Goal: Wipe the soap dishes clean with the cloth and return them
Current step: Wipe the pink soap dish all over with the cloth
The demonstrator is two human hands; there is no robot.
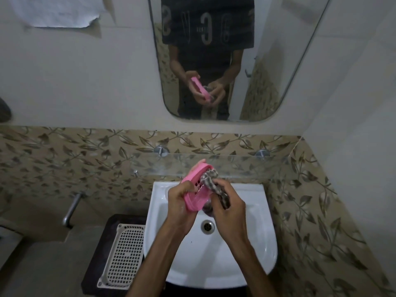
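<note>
While the left hand [182, 202] grips the pink soap dish [196, 185] tilted over the sink [252, 243], the right hand [227, 209] clutches the cloth [211, 179], rubbing inside.

White perforated tray [124, 252] lies on dark stand [94, 262].

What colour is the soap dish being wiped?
Pink; the soap dish shows best in the head view, directly above the sink.
</note>
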